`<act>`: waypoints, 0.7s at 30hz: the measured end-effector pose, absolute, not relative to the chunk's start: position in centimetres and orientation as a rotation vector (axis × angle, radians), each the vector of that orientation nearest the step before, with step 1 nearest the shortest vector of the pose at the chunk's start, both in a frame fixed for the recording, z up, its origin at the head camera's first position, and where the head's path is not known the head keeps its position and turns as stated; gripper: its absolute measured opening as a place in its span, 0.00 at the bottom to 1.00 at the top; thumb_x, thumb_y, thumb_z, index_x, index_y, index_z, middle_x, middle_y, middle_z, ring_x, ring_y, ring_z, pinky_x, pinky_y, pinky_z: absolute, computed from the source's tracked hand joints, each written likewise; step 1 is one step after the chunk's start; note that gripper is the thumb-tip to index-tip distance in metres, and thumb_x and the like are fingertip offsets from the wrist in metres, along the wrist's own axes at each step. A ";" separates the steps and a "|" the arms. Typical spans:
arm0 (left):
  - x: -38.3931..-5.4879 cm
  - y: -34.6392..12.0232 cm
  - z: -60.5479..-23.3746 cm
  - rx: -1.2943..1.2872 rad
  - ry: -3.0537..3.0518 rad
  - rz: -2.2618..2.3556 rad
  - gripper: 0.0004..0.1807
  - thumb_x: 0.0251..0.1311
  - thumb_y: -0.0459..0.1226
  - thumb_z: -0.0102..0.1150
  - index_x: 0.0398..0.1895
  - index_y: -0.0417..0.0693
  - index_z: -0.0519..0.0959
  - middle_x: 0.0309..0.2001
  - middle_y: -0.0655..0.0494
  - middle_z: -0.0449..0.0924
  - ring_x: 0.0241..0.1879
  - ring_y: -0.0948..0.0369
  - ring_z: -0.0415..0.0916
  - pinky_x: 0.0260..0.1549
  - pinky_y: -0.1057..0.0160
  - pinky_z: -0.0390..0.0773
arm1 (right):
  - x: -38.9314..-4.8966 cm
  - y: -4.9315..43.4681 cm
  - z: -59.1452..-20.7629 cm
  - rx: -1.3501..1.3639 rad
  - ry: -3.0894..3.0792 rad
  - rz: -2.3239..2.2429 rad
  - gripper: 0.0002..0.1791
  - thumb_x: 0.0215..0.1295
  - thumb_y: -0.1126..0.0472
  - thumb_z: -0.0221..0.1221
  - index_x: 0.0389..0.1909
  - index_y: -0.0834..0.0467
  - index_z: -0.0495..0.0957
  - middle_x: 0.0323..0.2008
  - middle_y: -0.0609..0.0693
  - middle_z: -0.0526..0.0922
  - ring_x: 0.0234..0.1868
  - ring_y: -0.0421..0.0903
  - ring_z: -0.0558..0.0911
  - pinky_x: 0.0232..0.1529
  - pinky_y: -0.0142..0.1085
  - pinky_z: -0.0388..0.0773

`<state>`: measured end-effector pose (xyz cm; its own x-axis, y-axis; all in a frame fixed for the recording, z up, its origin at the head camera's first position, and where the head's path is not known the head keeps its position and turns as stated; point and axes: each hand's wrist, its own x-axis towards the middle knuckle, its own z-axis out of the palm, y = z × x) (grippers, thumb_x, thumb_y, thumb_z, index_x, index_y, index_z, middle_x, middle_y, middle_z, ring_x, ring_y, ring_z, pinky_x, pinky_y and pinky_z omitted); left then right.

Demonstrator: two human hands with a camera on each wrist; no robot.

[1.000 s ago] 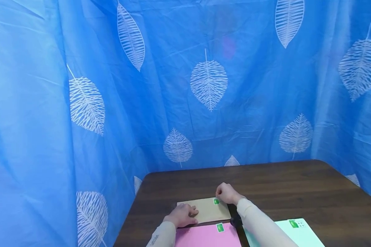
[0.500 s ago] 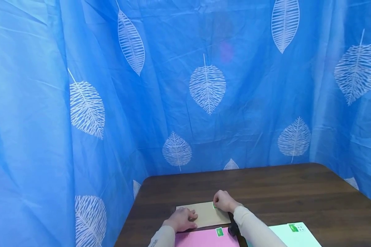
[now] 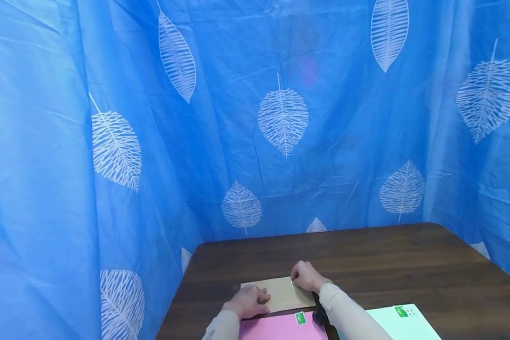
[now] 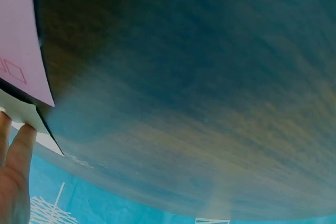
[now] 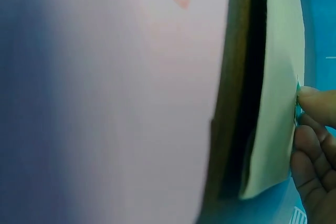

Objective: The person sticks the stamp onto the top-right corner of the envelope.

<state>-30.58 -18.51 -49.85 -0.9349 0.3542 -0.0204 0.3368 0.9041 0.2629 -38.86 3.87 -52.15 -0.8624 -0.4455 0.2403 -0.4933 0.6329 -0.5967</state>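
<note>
A tan envelope [image 3: 284,296] lies on the table, a small green stamp [image 3: 293,283] at its upper right corner. My left hand [image 3: 245,302] rests on the envelope's left part, fingers extended; in the left wrist view two fingertips [image 4: 26,132] press its surface. At the upper right corner, my right hand [image 3: 307,276] pinches the green stamp between thumb and fingers, the other fingers curled. The right wrist view shows the thumb [image 5: 315,103] against the stamp's edge, along the envelope's far side. The hand hides most of the stamp.
A pink envelope [image 3: 280,329] with a green stamp lies just below the tan one. To the right, partly under my right forearm, is a mint-green envelope [image 3: 408,326] with a stamp. Blue leaf-patterned curtains [image 3: 323,189] surround the dark wooden table [image 3: 365,255].
My right hand has shifted slightly from beside the stamp to over it, now covering most of it. My left hand stays on the tan envelope. The head view has tilted a little.
</note>
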 end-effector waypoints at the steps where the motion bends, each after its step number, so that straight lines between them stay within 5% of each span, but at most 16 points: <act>1: -30.6 -18.4 -49.9 0.534 2.993 0.406 0.20 0.56 0.45 0.71 0.54 0.57 0.86 0.59 0.56 0.83 0.62 0.52 0.76 0.62 0.52 0.74 | -38.9 3.9 -52.2 0.797 -2.780 1.050 0.06 0.53 0.78 0.64 0.27 0.65 0.86 0.31 0.56 0.86 0.33 0.48 0.80 0.36 0.47 0.83; 12: -30.9 -17.6 -50.6 0.484 2.954 0.456 0.21 0.56 0.46 0.71 0.54 0.57 0.85 0.59 0.56 0.83 0.62 0.53 0.76 0.62 0.52 0.74 | -38.7 5.4 -51.0 0.927 -2.777 0.919 0.09 0.60 0.77 0.60 0.38 0.67 0.86 0.39 0.60 0.88 0.42 0.56 0.85 0.44 0.52 0.84; 21: -31.2 -18.7 -49.7 0.465 2.961 0.416 0.21 0.56 0.46 0.71 0.54 0.56 0.85 0.61 0.56 0.82 0.62 0.52 0.76 0.62 0.50 0.74 | -38.2 5.8 -48.7 1.221 -2.821 0.396 0.13 0.64 0.74 0.60 0.44 0.61 0.87 0.44 0.54 0.89 0.48 0.52 0.87 0.50 0.43 0.85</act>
